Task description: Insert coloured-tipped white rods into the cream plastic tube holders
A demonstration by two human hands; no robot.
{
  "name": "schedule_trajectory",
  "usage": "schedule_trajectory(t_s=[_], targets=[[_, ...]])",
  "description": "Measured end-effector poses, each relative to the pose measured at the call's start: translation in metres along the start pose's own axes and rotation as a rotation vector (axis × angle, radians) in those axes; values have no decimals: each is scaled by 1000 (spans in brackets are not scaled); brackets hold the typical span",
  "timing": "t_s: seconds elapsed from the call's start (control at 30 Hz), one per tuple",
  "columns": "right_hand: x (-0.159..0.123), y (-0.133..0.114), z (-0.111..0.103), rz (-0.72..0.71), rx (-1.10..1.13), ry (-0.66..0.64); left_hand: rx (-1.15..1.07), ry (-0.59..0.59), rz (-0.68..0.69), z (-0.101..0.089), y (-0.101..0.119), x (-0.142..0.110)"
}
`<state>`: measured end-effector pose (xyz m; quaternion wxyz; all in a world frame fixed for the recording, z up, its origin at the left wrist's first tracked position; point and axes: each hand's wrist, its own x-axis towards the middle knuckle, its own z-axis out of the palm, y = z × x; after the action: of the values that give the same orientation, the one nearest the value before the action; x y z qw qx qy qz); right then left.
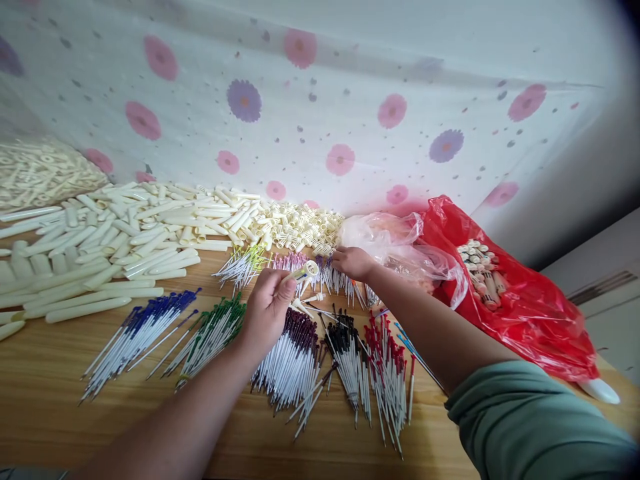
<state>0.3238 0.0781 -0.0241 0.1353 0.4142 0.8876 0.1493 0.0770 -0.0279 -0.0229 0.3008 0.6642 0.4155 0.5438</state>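
My left hand (270, 303) is closed around a cream pen barrel (306, 271), its open round end tilted up to the right. Behind it, my right hand (354, 262) reaches into purple-tipped pen refills (327, 275) beside the small cream slotted parts (305, 225). Its fingers are curled down, and what they pinch is hidden. Below my hands lie dark maroon refills (290, 353), black refills (345, 353) and red refills (389, 367). To the left are green refills (215, 333) and blue refills (143, 333). A few cream cone-shaped pieces (303, 305) lie between the piles.
Long cream pen tubes (100, 253) are heaped at the left, with a clear bag of cream parts (45, 170) behind. At the right sit a clear plastic bag (395, 240) and a red plastic bag (530, 320) holding assembled pieces (483, 267). A flowered sheet (300, 120) hangs behind the wooden table (50, 400).
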Motion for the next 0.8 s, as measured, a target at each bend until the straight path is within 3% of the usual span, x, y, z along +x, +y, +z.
schedule_trajectory(t_s=[0.43,0.67,0.8], targets=[[-2,4,12,-26,-34,41,15,-2,0,2,-7,1],[-7,3,15,32,82,90,7,-11,-31,2,-9,2],[-16,-1,3,119,217,196,-42,2,-62,3,-12,2]])
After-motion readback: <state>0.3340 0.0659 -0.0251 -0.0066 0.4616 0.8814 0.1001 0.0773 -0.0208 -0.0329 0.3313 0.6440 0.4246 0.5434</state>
